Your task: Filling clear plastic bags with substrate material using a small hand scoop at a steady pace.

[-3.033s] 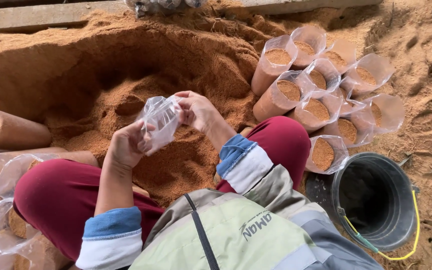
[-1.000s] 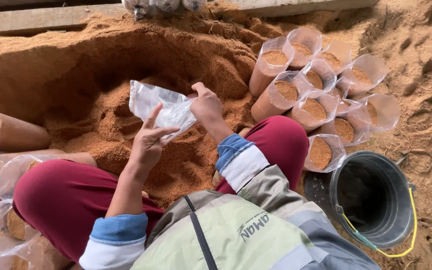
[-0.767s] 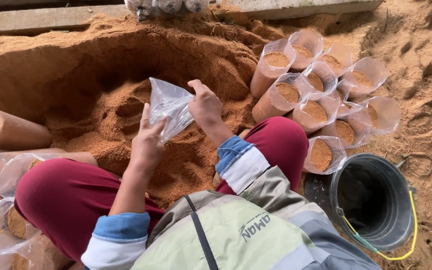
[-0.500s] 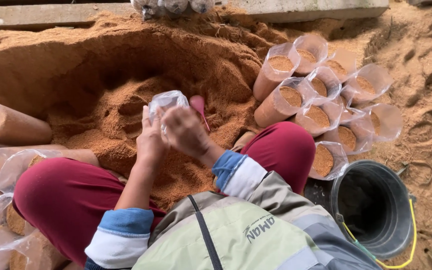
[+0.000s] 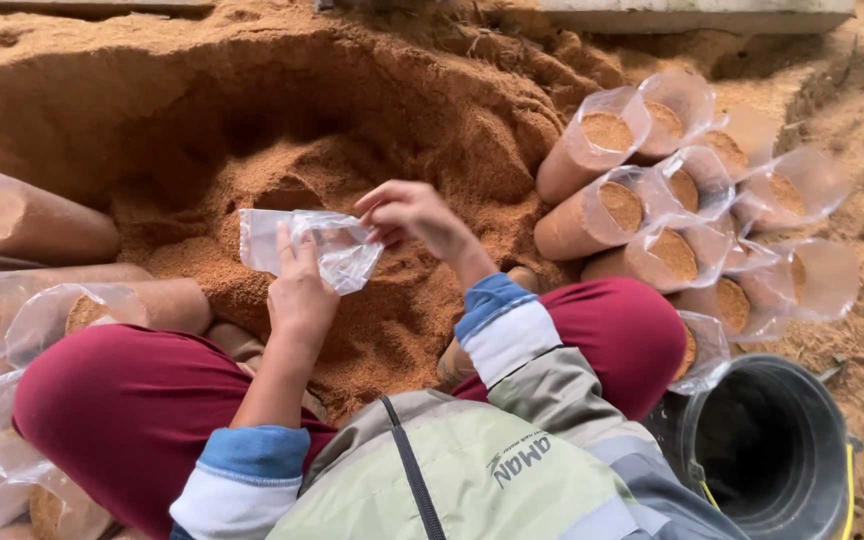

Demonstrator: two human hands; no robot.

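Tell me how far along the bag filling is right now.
Done: filled bags stacked on the right, more on the left. In hand: an empty clear bag, held by left hand and right hand. Left: filling it from the sawdust pile.

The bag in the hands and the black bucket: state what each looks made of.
Bag: thin clear plastic film, glossy; it crinkles and the brown heap shows through it, held by the left hand and the right hand. Bucket: probably moulded black plastic, smooth with a dull sheen; metal cannot be ruled out.
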